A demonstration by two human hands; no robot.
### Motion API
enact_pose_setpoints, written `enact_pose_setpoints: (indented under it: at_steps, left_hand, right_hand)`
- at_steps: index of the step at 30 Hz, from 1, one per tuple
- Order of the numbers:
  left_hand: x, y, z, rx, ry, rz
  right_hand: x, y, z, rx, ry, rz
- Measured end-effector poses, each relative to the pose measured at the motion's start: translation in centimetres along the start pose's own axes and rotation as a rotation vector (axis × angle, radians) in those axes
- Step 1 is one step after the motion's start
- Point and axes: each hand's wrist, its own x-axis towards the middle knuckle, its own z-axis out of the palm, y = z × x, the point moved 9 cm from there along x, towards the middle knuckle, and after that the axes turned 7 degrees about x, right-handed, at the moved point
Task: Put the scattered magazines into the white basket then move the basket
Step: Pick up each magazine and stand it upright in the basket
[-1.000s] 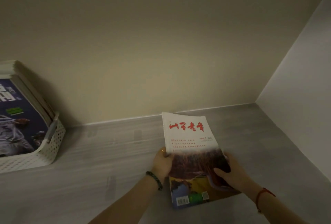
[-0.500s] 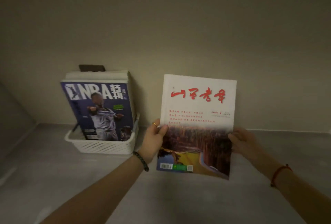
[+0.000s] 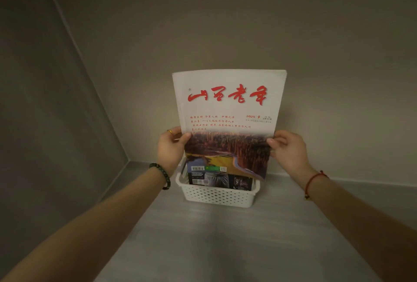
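Observation:
A white-covered magazine (image 3: 228, 110) with red brush lettering and a landscape photo stands upright right above the white perforated basket (image 3: 217, 194). My left hand (image 3: 169, 149) pinches its left edge and my right hand (image 3: 287, 152) pinches its right edge, at mid-height. Its bottom edge hangs just over the basket's opening, in front of a dark magazine (image 3: 220, 181) that stands inside the basket. The held cover hides most of the basket's contents.
The basket sits on a grey wood-grain surface (image 3: 225, 248) against the beige back wall (image 3: 225, 22). A grey side wall (image 3: 45, 123) closes the left side, meeting the surface in a corner left of the basket.
Both hands lifted the magazine off the surface and carried it left to the basket. It now stands upright directly over the basket instead of to its right.

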Motion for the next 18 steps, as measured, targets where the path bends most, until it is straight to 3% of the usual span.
enact_pose_setpoints:
  at_steps: [6,18]
  left_hand:
    - [2.6,-3.6,-0.9,-0.029,0.006,-0.064]
    - [4.5,-12.9,1.2,0.026,-0.029,-0.231]
  right_hand:
    - [1.3,1.4,2.8,-0.061,0.101,0.017]
    - [1.9,10.2,5.2,-0.368,0.051,0.106]
